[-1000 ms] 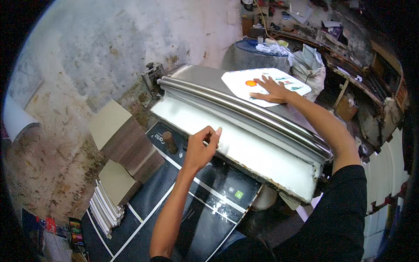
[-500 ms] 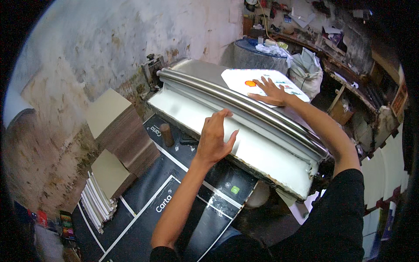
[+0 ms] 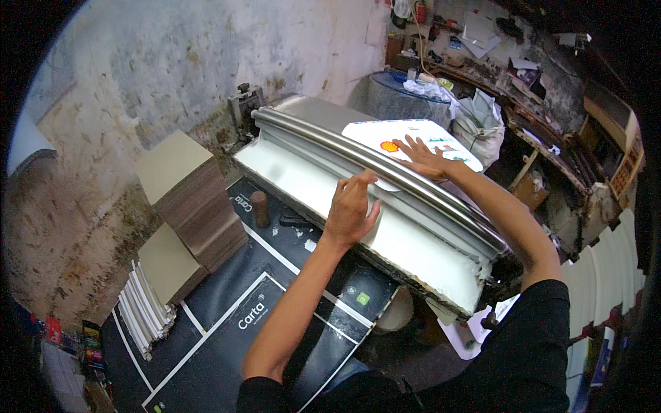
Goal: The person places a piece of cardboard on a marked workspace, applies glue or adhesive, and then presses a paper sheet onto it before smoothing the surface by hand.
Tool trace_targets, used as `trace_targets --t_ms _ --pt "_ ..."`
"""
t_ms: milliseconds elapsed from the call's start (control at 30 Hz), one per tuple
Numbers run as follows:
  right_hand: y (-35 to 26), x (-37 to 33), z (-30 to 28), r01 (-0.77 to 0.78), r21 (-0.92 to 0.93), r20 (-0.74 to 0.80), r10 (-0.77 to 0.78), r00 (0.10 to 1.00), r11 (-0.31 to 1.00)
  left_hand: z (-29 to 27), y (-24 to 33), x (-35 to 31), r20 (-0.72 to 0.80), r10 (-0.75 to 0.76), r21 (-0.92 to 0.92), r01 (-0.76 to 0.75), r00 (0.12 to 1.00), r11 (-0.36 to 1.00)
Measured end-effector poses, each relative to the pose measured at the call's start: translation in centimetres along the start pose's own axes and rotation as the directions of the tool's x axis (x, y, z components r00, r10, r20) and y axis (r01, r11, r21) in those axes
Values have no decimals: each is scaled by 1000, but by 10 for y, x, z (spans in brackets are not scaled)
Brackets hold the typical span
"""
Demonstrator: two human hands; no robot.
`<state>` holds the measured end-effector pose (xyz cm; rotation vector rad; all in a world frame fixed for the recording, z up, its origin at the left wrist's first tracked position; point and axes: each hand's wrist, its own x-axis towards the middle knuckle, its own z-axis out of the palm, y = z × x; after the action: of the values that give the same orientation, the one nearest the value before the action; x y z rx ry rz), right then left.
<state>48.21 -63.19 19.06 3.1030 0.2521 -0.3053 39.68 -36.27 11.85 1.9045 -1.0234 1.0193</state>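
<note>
A white printed sheet [image 3: 368,131] with a red and yellow emblem lies on the far metal plate of a roller machine. My right hand [image 3: 421,160] rests on it, palm down and fingers spread. Long shiny metal rollers [image 3: 330,146] run between my two hands. In front of them is a trough of thick white liquid [image 3: 420,251]. Above this trough hovers my left hand [image 3: 352,210], fingers bent and thumb apart, with nothing seen in its grasp. Its fingertips are near a pale curved edge under the front roller; whether they touch it I cannot tell.
Left stand stacked boards [image 3: 175,168], with a bundle of white strips [image 3: 146,313] on the black table covering [image 3: 220,358]. A brown cylinder [image 3: 259,208] stands by the trough. Behind are a blue-topped drum [image 3: 401,100] and a pale sack [image 3: 480,127]; pale sheets [image 3: 606,268] hang at right.
The printed sheet and my right hand have come nearer the rollers. A pale edge now shows under the front roller, and my left hand has shifted slightly right. The view has tilted a little.
</note>
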Motion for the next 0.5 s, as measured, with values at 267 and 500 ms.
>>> trace_targets --t_ms 267,500 --pt "-8 -5 -2 -28 2 32 27 999 1000 15 -8 6 20 135 132 -137 991 982" --pt "-5 -3 -2 -8 50 12 7 1000 999 19 -17 14 10 236 132 -235 972 963"
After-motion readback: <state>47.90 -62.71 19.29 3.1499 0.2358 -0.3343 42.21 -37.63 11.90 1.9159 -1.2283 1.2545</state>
